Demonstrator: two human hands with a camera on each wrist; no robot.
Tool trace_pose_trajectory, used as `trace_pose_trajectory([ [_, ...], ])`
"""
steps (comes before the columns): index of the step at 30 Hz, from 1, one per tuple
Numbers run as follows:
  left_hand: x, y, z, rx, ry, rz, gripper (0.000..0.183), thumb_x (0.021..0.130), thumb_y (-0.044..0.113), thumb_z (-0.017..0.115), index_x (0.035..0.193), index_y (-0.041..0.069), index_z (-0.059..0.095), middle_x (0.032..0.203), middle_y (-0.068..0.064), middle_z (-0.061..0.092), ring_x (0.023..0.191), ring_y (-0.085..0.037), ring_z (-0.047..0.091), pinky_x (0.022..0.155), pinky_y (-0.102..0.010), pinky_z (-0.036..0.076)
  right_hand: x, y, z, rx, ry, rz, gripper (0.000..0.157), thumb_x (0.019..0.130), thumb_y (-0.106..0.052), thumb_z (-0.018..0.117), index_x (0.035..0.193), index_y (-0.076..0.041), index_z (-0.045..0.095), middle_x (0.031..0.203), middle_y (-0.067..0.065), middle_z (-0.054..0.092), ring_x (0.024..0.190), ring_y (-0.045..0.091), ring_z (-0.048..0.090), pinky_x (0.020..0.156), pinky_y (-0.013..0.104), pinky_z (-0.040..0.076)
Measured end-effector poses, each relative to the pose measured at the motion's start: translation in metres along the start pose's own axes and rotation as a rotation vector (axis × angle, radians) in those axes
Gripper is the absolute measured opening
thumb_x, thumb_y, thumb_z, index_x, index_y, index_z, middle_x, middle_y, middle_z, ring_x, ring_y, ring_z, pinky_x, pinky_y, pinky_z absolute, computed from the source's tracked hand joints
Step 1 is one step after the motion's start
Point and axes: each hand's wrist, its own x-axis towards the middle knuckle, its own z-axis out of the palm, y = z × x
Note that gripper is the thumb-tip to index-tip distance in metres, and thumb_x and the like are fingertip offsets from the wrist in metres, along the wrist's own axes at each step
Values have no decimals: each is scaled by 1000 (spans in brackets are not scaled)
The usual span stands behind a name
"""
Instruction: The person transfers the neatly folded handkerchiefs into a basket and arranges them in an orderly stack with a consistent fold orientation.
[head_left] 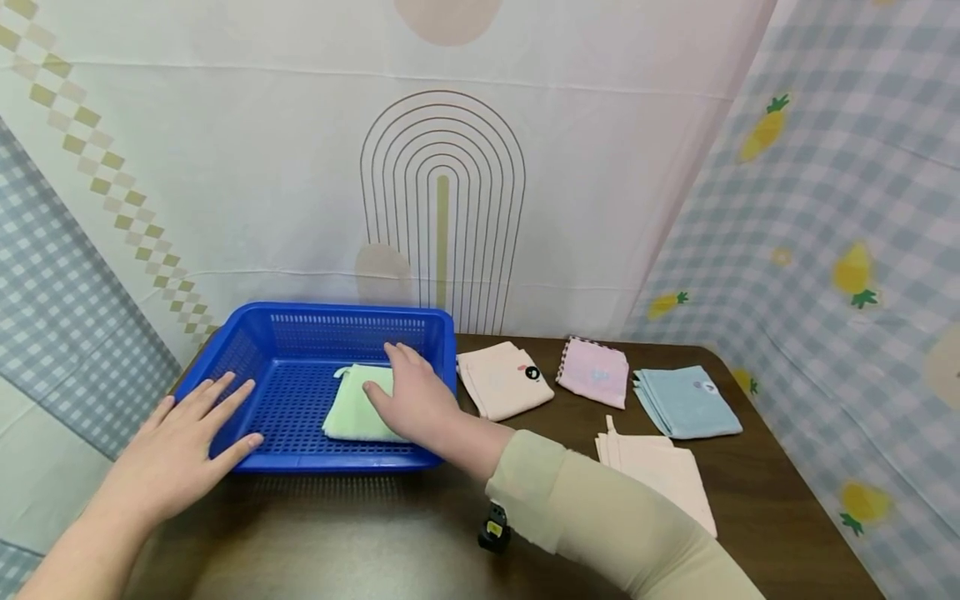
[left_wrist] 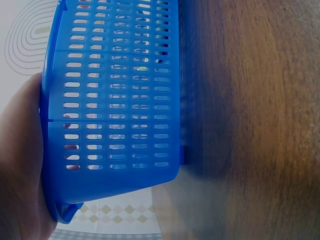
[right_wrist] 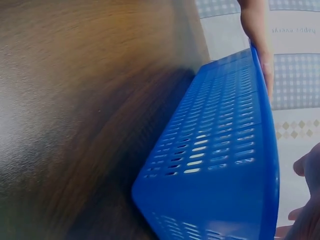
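A folded light green towel (head_left: pixel 356 410) with a small hanging loop lies in the right half of a blue plastic basket (head_left: pixel 330 463). Over that towel and the basket's right side reaches my right hand (head_left: pixel 420 396), its fingers extended and the thumb spread; its palm side is hidden. My left hand (head_left: pixel 176 454) lies across the basket's front left corner with straight, spread fingers. In the left wrist view, this hand (left_wrist: pixel 22 150) rests at the rim beside the slotted wall (left_wrist: pixel 110 185). The right wrist view catches part of the right hand (right_wrist: pixel 310 200) above the rim.
Right of the basket, several folded towels lie on the dark wooden table (head_left: pixel 337 542): a cream one with a dark face patch (head_left: pixel 502 383), a lilac one (head_left: pixel 596 372), a blue one (head_left: pixel 686 404) and a plain cream one (head_left: pixel 663 471). A patterned curtain (head_left: pixel 300 167) hangs behind.
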Motion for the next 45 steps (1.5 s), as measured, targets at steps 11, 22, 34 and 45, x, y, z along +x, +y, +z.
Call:
trace_pose_trajectory([
  [11,-1,-1,1,-6,15,6,80,96,60,52,159,18,25,159,-23,25,144,-49,23,116,-56,-15,-10,11,0,-152,82,-120,68,102,-58,36,156,-17,32,160,5,32,148,21,26,118,41,27],
  [22,-1,-3,3,1,17,5,80,96,59,52,158,15,27,158,-24,27,142,-50,24,116,-56,-16,-19,24,-1,-204,117,-191,69,102,-61,29,157,-18,30,161,4,30,150,24,22,121,42,19],
  [34,-2,-3,3,-4,27,6,80,96,59,52,159,17,25,159,-23,26,144,-48,23,117,-51,-17,-34,39,-7,-181,182,-228,69,103,-60,31,155,-15,34,160,7,31,149,24,24,122,42,15],
  [45,-1,-4,4,-1,40,11,81,95,59,54,159,18,26,159,-22,27,144,-48,24,117,-53,-15,-45,50,-9,-180,200,-236,70,102,-60,31,155,-14,34,160,8,32,150,24,23,121,44,18],
])
